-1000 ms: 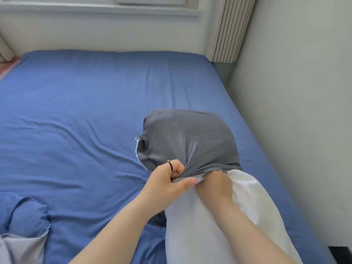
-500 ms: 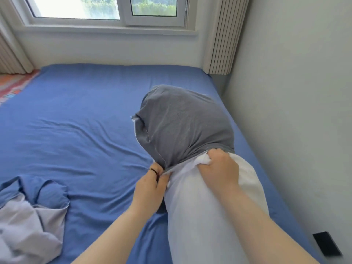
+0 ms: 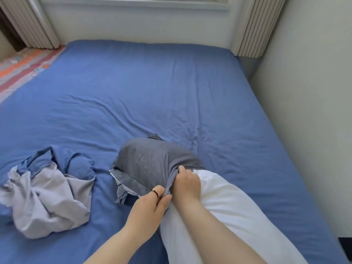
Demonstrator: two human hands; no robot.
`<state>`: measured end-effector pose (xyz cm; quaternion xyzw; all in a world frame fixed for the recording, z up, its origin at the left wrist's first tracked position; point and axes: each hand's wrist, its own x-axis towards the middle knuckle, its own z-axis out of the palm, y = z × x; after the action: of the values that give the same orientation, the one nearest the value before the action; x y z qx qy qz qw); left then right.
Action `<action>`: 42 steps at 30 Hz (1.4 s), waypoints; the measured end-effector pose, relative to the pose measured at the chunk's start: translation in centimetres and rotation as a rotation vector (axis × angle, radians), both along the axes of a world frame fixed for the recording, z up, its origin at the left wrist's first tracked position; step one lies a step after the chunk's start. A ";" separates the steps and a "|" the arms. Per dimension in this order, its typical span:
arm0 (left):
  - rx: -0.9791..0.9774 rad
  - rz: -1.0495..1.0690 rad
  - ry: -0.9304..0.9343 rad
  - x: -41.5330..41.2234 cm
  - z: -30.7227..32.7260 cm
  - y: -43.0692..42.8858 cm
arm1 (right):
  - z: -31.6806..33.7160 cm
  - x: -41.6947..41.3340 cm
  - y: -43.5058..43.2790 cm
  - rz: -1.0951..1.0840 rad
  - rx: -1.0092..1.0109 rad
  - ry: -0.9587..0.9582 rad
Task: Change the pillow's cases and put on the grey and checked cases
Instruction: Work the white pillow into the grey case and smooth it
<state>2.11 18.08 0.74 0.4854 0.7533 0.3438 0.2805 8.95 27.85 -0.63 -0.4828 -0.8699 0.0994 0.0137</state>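
**Grey case partway onto the white pillow**

We saw the bed (image 3: 152, 88), covered in a wrinkled blue sheet, filling most of the view, its far edge against the wall under the window and its right edge along the side wall. Pleated curtains (image 3: 251, 25) hung at both far corners of the bed.

The white pillow (image 3: 238, 210) lay along the bed's near right part, its far end pointing toward the middle of the bed. The grey case (image 3: 152, 161) covered only that far end, bunched and rounded over it, with its open hem gathered where the white fabric began. A loose flap of the case, showing a paler striped inner side, hung off its left edge onto the sheet.

Near the bed's left edge lay a crumpled removed case (image 3: 47, 191), blue outside and pale lilac-grey inside, well apart from the pillow.

Our left hand (image 3: 150, 208), wearing a dark ring (image 3: 155, 193), was pinched closed on the hem of the grey case. Our right hand (image 3: 187, 185), touching the left, was closed on the same hem just beside it, over the pillow.
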 end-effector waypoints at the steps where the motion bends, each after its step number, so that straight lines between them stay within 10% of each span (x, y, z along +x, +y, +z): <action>1: 0.028 0.000 -0.012 0.0 0.1 0.1 | -0.5 -0.5 0.3 -0.013 -0.078 -0.008; 5: 0.150 0.045 -0.119 -1.7 1.4 0.9 | -3.1 -1.7 3.7 0.001 -0.222 -0.297; 17: 0.108 0.298 -0.095 -5.3 -1.5 5.1 | -0.2 0.4 1.3 0.126 -0.278 0.077; 23: 0.151 0.198 -0.192 -4.4 -0.4 6.0 | -1.0 3.0 -1.0 0.060 -0.402 -0.137; 31: 0.145 0.190 -0.288 -5.3 -0.7 5.2 | -0.5 1.6 3.6 0.000 -0.347 0.047; 36: -0.084 0.239 0.069 -4.6 -1.3 5.0 | 1.4 3.0 5.0 -0.079 -0.295 0.328; 42: 0.119 0.175 0.486 -2.7 0.6 6.6 | 2.7 3.2 6.1 -0.266 -0.134 0.485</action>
<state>-0.54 24.69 1.38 0.5023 0.8162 0.2838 0.0313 12.14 33.96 2.11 -0.5546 -0.7617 0.2668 0.2024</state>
